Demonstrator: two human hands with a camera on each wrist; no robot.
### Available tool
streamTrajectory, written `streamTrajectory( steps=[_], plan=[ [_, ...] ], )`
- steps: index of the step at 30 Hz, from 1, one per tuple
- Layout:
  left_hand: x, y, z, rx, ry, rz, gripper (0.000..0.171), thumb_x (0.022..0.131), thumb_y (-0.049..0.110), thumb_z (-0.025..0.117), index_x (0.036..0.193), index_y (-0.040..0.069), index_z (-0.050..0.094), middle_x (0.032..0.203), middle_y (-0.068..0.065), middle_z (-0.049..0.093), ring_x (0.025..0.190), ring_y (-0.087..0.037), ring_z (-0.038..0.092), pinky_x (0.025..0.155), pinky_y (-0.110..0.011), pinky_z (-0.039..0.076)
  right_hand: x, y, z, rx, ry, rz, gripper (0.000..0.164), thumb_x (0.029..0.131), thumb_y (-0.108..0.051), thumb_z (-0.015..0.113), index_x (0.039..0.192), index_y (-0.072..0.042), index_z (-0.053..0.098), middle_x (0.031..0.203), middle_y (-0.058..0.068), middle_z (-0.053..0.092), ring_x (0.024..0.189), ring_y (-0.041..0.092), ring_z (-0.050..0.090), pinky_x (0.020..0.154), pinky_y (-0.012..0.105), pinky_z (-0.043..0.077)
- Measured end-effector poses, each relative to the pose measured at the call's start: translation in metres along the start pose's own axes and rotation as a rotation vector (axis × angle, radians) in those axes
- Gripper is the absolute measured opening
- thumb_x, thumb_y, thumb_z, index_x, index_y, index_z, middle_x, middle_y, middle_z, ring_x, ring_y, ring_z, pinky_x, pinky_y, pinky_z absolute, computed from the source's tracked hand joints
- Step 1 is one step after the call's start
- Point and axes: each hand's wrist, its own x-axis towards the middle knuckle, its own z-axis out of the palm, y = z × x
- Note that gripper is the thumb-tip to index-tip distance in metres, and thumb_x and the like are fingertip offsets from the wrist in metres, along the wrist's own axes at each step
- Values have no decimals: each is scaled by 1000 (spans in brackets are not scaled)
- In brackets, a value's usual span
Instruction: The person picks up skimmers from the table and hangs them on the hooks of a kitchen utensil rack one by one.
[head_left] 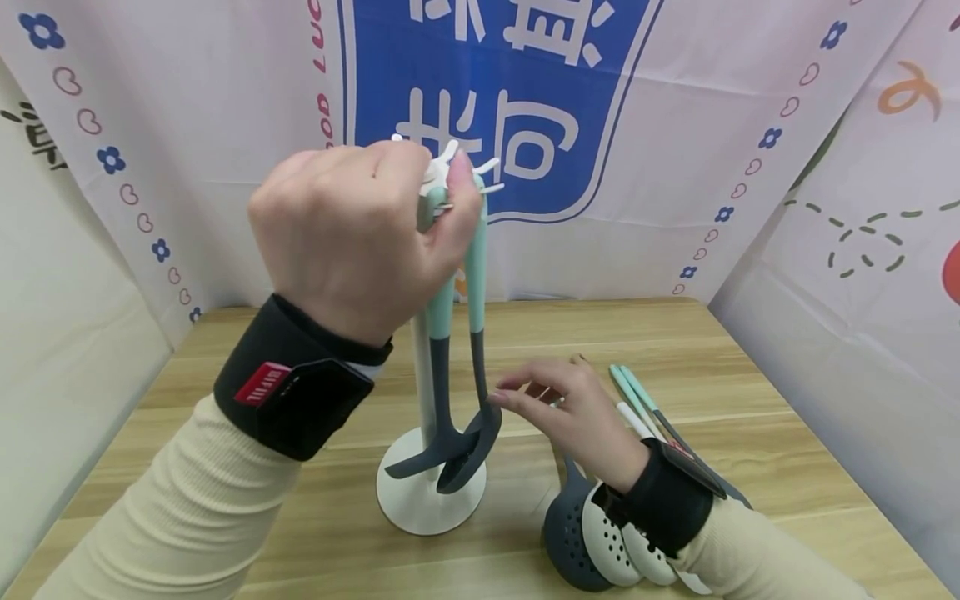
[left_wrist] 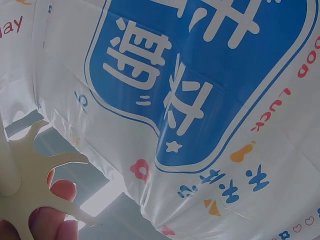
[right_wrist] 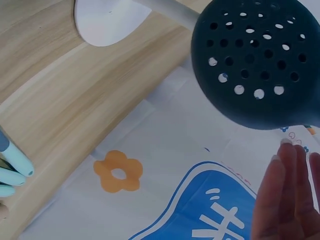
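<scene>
A white utensil stand with a round base has a hooked top. My left hand grips that top, its fingertips showing between the hooks in the left wrist view. Two dark-headed utensils with mint handles hang from the hooks, close under this hand. One is a perforated skimmer; the other head overlaps it in the head view. Beside the skimmer, my right hand has its fingers extended, fingertips right at the head's edge in the head view.
On the wood table, a dark slotted skimmer and white perforated skimmers lie at the right. More mint handles lie beyond my right wrist. A printed cloth hangs behind the table.
</scene>
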Motion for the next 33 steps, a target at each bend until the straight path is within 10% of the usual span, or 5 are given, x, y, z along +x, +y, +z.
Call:
streamTrajectory(
  steps=[13,27,33],
  plan=[
    [-2,-4,-1,-62,-7,-28,56,103,42,49,57,9,52,46,-4,41,42,-25,30,50,-35,16,-2,19,-3,-50,24,-17,10,96,-13,76,102,-7,82,95,4,80,76,4,66,70,24,59],
    [-1,-7,-2,-69,5,-39,55,102,45,50,72,5,73,48,-7,49,44,-28,43,50,-44,37,-4,33,-17,-73,-25,140,20,99,-23,73,112,-9,79,104,5,77,84,11,66,74,25,57],
    [-4,-13,5,-92,4,-43,53,101,46,51,75,7,76,48,-6,52,43,-27,42,50,-40,28,-3,39,-21,-113,-29,175,21,99,-25,73,112,-10,79,100,3,76,82,12,65,72,25,56]
  ],
)
